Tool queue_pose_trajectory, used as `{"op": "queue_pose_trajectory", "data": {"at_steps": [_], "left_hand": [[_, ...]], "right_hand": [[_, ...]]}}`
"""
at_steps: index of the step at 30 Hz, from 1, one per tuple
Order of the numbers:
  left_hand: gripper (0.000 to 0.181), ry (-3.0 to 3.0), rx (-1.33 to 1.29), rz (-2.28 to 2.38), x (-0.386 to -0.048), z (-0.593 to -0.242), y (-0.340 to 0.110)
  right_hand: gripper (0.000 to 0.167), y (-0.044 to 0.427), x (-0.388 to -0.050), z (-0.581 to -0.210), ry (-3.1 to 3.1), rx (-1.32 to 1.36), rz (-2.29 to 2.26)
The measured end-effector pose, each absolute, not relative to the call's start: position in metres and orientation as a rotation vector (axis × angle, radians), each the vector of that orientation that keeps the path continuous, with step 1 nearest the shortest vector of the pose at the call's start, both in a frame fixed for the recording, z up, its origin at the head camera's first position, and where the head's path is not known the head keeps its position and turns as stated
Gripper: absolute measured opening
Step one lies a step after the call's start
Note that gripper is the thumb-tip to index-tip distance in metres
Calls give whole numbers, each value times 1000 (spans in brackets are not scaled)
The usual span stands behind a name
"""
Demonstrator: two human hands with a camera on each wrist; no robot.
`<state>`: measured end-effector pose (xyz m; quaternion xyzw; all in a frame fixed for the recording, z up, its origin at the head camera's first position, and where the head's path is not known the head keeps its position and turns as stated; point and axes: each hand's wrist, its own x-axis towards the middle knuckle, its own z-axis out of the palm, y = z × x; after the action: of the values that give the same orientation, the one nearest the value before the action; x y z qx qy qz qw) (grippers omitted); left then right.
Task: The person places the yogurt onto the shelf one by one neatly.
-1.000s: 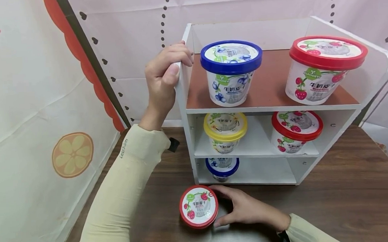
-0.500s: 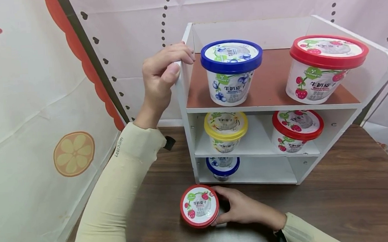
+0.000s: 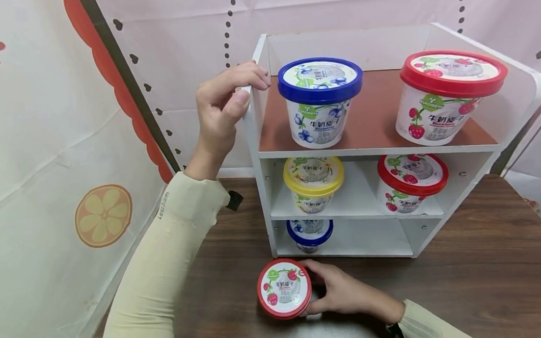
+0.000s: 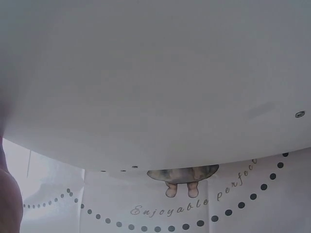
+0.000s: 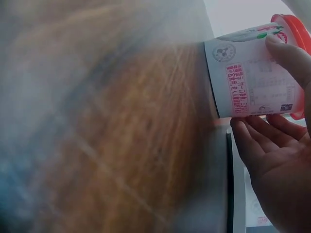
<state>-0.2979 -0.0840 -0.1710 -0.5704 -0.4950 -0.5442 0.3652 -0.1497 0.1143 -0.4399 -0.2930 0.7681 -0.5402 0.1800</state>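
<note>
In the head view my left hand grips the upper edge of the white shelf's left side panel, thumb on the near side and fingers over the top. A red-lidded strawberry tub is by the shelf's lower front left corner. My right hand holds this tub from the right. The right wrist view shows the tub's white printed side between thumb and fingers. White panel surface fills most of the left wrist view.
A blue-lidded tub and a red-lidded tub stand on top. The middle shelf bears a yellow-lidded tub and a red-lidded tub. Another blue-lidded tub is at the bottom left. Brown wooden tabletop lies below.
The strawberry tub and my right hand's fingertips have shifted slightly to the right. My left hand keeps its grip on the side panel, its wrist a little further left than one second ago.
</note>
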Motion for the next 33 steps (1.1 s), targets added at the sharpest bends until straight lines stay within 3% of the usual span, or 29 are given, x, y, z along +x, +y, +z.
{"op": "queue_pose_trajectory", "data": {"at_steps": [5,10,21,33], "left_hand": [[37,-1266,-1458,-1424,-298,-173,-85],[36,-1230,-1443,-1461,-297,-176,-84],[36,-1241,-1433,-1459,-298,-176,-84],[36,-1244,-1419,-1464,-298,-177,-83]], "right_hand": [[86,117,-149,-441,2146,-850,-1577],[79,120,-148,-441,2175,-858,-1555],[82,126,-146,-439,2148,-809,-1581],[79,161,-138,-440,2220,-755,-1674]]}}
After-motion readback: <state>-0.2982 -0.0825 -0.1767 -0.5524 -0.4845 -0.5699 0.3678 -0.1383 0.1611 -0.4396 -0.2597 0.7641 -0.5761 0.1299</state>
